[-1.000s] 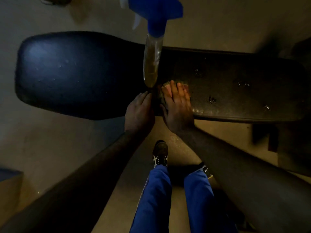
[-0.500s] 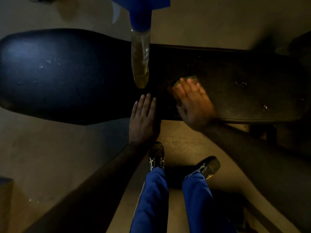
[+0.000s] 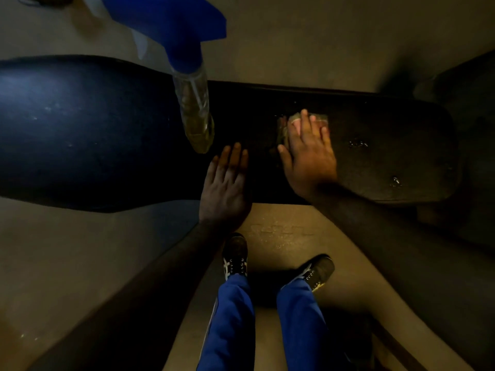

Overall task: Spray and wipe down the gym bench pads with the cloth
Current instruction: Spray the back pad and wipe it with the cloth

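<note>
My right hand (image 3: 308, 153) lies flat, fingers straight, pressing the cloth (image 3: 305, 121) onto the dark bench pad (image 3: 388, 167); water beads sit just right of it. My left hand (image 3: 226, 183) rests flat on the pad's near edge, fingers straight and together. The spray bottle (image 3: 194, 108), blue-headed with yellowish liquid, stands on the bench just beyond my left fingertips. Below, I see my blue trousers (image 3: 233, 322) and dark shoes (image 3: 235, 255).

I see the spray bottle (image 3: 197, 113) standing mid-bench, blocking passage leftward; right of my right hand (image 3: 308, 153), the bench pad (image 3: 401, 162) lies open to its right edge.
</note>
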Tool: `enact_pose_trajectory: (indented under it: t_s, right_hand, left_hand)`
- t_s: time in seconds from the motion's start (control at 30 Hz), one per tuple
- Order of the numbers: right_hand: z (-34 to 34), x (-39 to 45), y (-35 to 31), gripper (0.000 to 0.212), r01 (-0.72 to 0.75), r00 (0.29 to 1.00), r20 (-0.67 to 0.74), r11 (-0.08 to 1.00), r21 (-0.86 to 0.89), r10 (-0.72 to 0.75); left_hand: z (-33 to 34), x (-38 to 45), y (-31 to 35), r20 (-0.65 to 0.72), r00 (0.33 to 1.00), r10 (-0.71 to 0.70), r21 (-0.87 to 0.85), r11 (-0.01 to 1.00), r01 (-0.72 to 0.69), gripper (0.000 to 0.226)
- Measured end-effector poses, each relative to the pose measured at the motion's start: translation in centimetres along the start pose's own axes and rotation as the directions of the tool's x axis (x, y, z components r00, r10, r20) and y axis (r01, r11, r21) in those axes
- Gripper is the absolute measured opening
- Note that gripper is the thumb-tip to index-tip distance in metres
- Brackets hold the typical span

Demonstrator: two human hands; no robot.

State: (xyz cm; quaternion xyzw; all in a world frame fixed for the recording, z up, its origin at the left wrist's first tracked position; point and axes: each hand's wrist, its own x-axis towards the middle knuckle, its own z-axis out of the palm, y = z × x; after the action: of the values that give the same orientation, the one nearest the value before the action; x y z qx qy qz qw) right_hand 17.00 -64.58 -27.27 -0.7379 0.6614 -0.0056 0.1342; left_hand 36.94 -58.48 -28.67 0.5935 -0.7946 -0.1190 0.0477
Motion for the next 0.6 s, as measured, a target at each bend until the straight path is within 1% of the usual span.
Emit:
enact_pose_trajectory:
  t_s: [0.07, 0.1, 0.2, 0.23, 0.27, 0.3, 0.33, 0.37, 0.4, 0.43, 0.47, 0.5, 0.53, 0.57, 0.6]
  right_hand:
    - [-0.2, 0.3, 0.6, 0.060, 0.063, 0.998, -0.004, 0.998, 0.004, -0.063]
    - [-0.3, 0.7, 0.8, 0.060, 0.070, 0.997, -0.016, 0.997, 0.012, -0.070]
    - [0.4, 1.6, -0.6, 0.062, -0.006, 0.999, -0.052, 0.999, 0.054, 0.009]
    - [0.8, 1.3, -1.2, 0.063, -0.005, 0.999, -0.045, 0.998, 0.066, 0.008]
    - [1.0, 0.8, -1.3, 0.062, 0.042, 0.999, -0.030, 0.997, 0.066, -0.040]
    - [1.1, 0.2, -1.0, 0.062, 0.133, 0.991, -0.015, 0.990, 0.050, -0.132]
    - [0.8, -0.1, -0.1, 0.061, 0.248, 0.969, 0.009, 0.969, 0.023, -0.248]
    - [0.5, 0.2, 1.3, 0.060, 0.334, 0.942, 0.024, 0.942, -0.017, -0.334]
    - [0.4, 1.3, 2.6, 0.059, 0.355, 0.935, 0.010, 0.934, -0.051, -0.355]
    - [0.1, 3.0, 3.3, 0.060, 0.286, 0.957, -0.025, 0.956, -0.063, -0.288]
    - [-0.1, 4.9, 3.3, 0.061, 0.139, 0.988, -0.058, 0.990, -0.038, -0.141]
    - [-0.3, 6.6, 2.4, 0.063, -0.033, 0.997, -0.068, 0.999, 0.005, 0.033]
    - [-0.2, 7.4, 0.9, 0.064, -0.143, 0.987, -0.073, 0.989, 0.040, 0.146]
    - [-0.1, 7.2, -0.4, 0.064, -0.139, 0.987, -0.080, 0.989, 0.044, 0.142]
    - [0.1, 6.4, -1.3, 0.064, -0.027, 0.997, -0.068, 0.999, 0.039, 0.029]
  left_hand:
    - [0.0, -0.2, 0.2, -0.004, 1.000, -0.021, -0.001, 1.000, 0.021, 0.064]
    - [-0.1, -0.2, 0.2, -0.004, 1.000, -0.024, -0.008, 1.000, 0.024, 0.064]
    - [-0.3, 0.7, 0.4, -0.039, 0.999, 0.005, -0.035, 0.999, -0.006, 0.065]
    - [-0.3, 1.3, 0.4, -0.069, 0.997, 0.023, -0.047, 0.999, -0.026, 0.065]
    - [-0.2, 1.9, 0.3, -0.101, 0.994, 0.036, -0.059, 0.997, -0.042, 0.065]
    - [-0.1, 2.6, 0.3, -0.119, 0.992, 0.037, -0.063, 0.997, -0.045, 0.066]
    - [0.1, 3.1, 0.2, -0.120, 0.992, 0.027, -0.057, 0.998, -0.034, 0.067]
    - [0.3, 3.4, 0.1, -0.113, 0.993, 0.015, -0.045, 0.999, -0.020, 0.068]
    - [0.6, 3.4, 0.0, -0.111, 0.994, 0.011, -0.035, 0.999, -0.015, 0.067]
    - [1.0, 3.5, 0.0, -0.118, 0.993, 0.018, -0.029, 0.999, -0.021, 0.066]
    - [1.2, 3.5, 0.0, -0.132, 0.991, 0.026, -0.023, 0.999, -0.029, 0.065]
    - [1.3, 3.5, 0.0, -0.151, 0.988, 0.028, -0.018, 0.999, -0.031, 0.064]
    - [1.2, 3.5, 0.0, -0.168, 0.985, 0.029, -0.031, 0.999, -0.035, 0.064]
    - [1.1, 3.4, 0.0, -0.179, 0.983, 0.029, -0.052, 0.998, -0.039, 0.063]
    - [1.0, 3.4, 0.0, -0.182, 0.983, 0.031, -0.069, 0.997, -0.044, 0.063]
